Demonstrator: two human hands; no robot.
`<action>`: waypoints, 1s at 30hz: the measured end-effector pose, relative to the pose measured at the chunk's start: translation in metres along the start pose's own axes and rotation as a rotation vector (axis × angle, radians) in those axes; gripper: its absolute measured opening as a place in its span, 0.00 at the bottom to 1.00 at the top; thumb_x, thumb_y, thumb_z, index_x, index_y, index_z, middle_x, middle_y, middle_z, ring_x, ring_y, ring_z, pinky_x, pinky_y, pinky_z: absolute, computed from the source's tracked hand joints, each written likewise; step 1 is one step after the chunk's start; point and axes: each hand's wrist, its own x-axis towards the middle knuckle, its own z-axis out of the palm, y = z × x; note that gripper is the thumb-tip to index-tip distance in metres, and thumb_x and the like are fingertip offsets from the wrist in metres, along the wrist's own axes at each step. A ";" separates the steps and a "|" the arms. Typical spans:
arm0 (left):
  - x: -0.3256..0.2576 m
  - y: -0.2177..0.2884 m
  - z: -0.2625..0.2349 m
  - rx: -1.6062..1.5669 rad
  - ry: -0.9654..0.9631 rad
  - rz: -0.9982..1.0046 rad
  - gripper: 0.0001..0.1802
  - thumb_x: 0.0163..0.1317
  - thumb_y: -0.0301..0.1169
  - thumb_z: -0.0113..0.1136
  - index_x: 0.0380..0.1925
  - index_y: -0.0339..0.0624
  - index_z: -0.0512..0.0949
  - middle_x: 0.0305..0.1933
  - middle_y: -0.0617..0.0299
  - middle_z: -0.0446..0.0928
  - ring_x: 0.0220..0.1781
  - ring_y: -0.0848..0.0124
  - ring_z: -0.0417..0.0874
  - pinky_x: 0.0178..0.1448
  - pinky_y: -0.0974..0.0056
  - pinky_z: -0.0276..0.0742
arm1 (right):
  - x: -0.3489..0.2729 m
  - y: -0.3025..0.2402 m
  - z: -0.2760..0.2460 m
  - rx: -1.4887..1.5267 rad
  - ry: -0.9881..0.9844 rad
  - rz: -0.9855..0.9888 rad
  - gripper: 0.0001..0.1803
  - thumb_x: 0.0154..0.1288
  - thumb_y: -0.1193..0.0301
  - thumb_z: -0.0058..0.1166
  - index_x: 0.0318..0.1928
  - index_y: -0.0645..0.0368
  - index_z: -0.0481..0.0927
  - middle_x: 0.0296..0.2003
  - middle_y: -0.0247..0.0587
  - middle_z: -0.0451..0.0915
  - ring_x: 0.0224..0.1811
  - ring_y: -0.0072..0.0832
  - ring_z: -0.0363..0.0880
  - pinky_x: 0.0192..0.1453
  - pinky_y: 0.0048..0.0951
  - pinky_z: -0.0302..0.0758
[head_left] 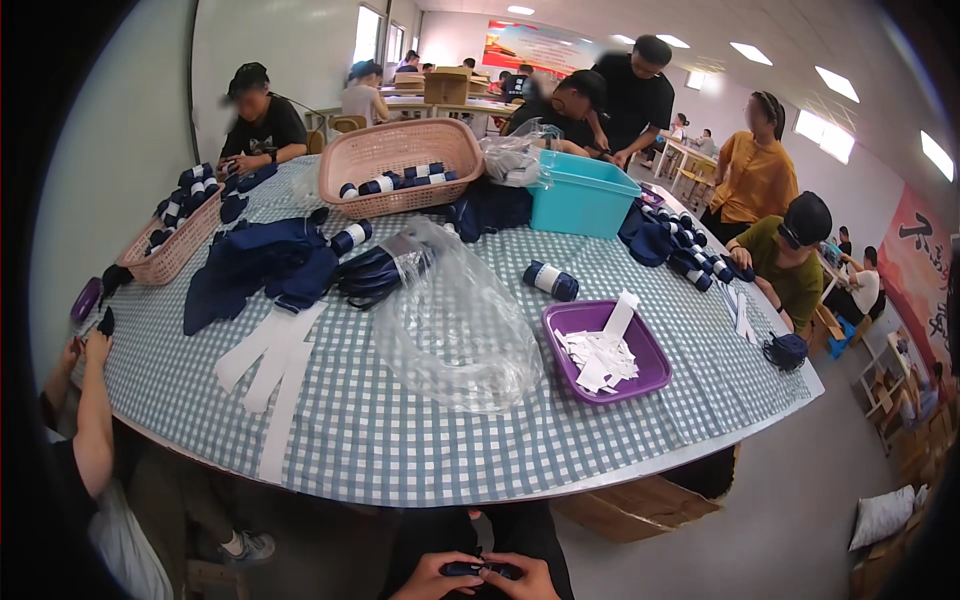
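Note:
Low in front of me, below the table edge, my left hand (pixel 440 577) and my right hand (pixel 524 576) are closed on a small dark navy cloth roll (pixel 462 569). Thumbs and fingers meet around it, and no white band shows on it. On the table, a navy roll with a white paper band (pixel 551 281) lies behind a purple tray (pixel 652 383) of white paper pieces (pixel 600 360). Long white paper strips (pixel 268 372) are spread at the left. A transparent plastic bag (pixel 455 330) lies mid-table beside a bundle of navy straps or cords (pixel 372 275).
A checked cloth covers the table (pixel 400 450). A pink basket (pixel 400 140) with banded rolls and a turquoise bin (pixel 585 195) stand at the back. Navy fabric (pixel 262 265) lies left. People work around the table; a co-worker's arms (pixel 95 400) are close at left. A cardboard box (pixel 640 508) sits underneath.

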 end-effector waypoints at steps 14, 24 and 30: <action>-0.002 0.000 -0.005 -0.029 -0.002 -0.022 0.20 0.61 0.27 0.67 0.52 0.31 0.81 0.44 0.54 0.84 0.39 0.67 0.86 0.41 0.66 0.88 | 0.002 0.003 -0.015 0.144 0.041 0.190 0.18 0.78 0.62 0.49 0.49 0.64 0.85 0.39 0.34 0.86 0.35 0.18 0.80 0.38 0.22 0.77; 0.005 0.013 -0.026 -0.181 0.194 0.008 0.16 0.56 0.17 0.69 0.46 0.25 0.82 0.44 0.44 0.84 0.44 0.60 0.88 0.45 0.62 0.89 | -0.007 -0.006 -0.038 0.024 -0.091 0.220 0.18 0.77 0.61 0.51 0.49 0.63 0.85 0.38 0.33 0.86 0.36 0.20 0.83 0.38 0.21 0.77; -0.003 0.018 -0.059 -0.092 0.302 0.082 0.21 0.56 0.20 0.70 0.51 0.27 0.81 0.45 0.47 0.83 0.41 0.62 0.88 0.40 0.62 0.90 | -0.004 -0.095 -0.022 -0.312 -0.292 -0.075 0.15 0.75 0.66 0.54 0.43 0.66 0.86 0.35 0.43 0.86 0.36 0.27 0.84 0.40 0.27 0.78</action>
